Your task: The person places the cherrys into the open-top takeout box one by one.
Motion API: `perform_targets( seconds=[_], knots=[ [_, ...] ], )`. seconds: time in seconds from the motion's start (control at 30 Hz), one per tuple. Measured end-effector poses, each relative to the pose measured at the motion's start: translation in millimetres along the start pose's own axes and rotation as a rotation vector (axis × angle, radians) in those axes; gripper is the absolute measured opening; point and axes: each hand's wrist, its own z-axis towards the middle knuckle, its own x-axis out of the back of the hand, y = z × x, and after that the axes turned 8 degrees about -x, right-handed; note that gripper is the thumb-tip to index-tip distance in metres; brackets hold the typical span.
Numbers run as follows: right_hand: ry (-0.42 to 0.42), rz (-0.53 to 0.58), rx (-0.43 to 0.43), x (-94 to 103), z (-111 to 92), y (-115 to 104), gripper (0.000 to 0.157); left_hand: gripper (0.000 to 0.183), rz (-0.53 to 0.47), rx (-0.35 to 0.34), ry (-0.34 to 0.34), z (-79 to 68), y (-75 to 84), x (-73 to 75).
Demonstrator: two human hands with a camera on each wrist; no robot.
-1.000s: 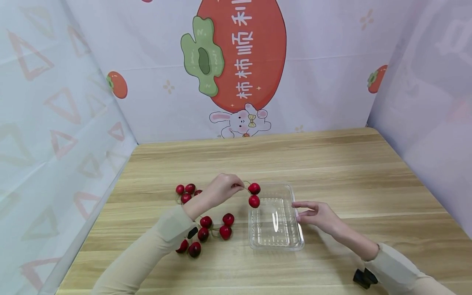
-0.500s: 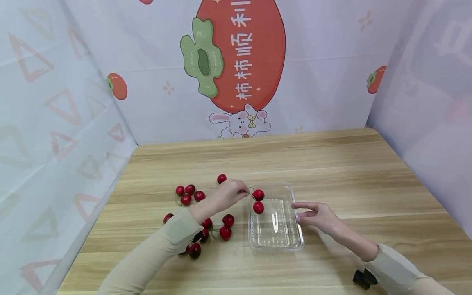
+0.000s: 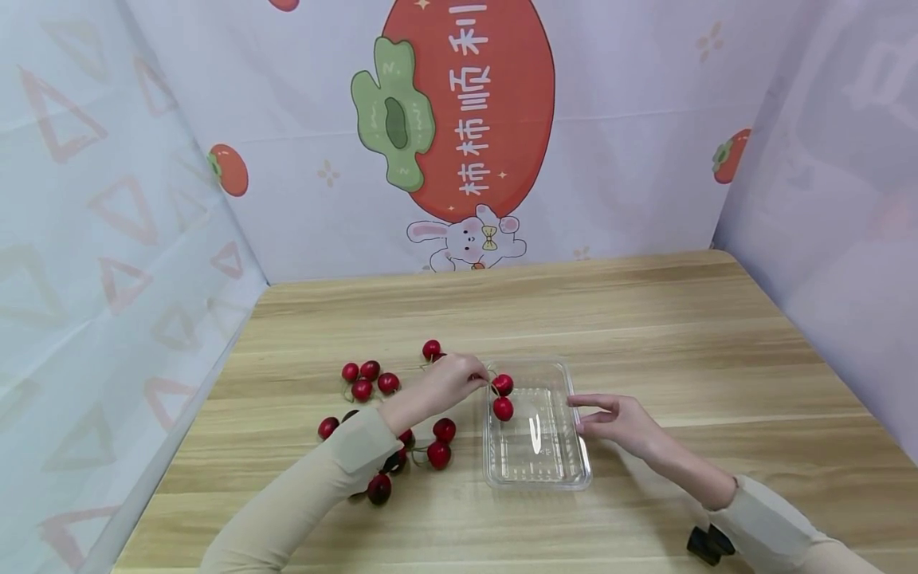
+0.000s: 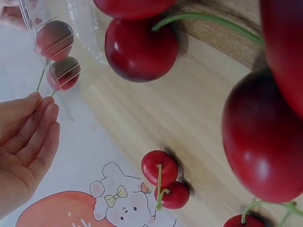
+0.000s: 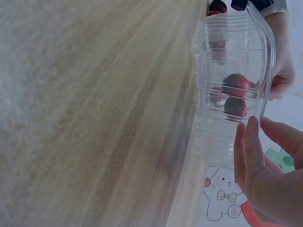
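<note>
Cherry pair (image 3: 503, 397) has just shifted right and dipped, hanging within the clear box (image 3: 584, 477) at its left far part, stems pinched by the left hand (image 3: 448, 383). Right hand (image 3: 622, 422), fingers slightly apart, touches the right rim; left sleeve (image 3: 308, 490) partly blocks other cherries (image 3: 439, 454).

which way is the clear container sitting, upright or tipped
Upright: the clear container sits flat on the table, its open top facing up.
</note>
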Motion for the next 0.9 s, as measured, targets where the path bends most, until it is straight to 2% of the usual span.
perform_targets(
  seconds=[0.57, 0.9],
  knots=[
    [-0.007, 0.01, 0.002, -0.6, -0.3, -0.3, 0.054, 0.01, 0.019, -0.029, 0.022, 3.5, -5.9, -6.9],
    [-0.004, -0.003, 0.006, -0.5, -0.6, 0.3, 0.054, 0.01, 0.031, -0.011, 0.025, 4.3, -7.7, -8.8]
  ],
)
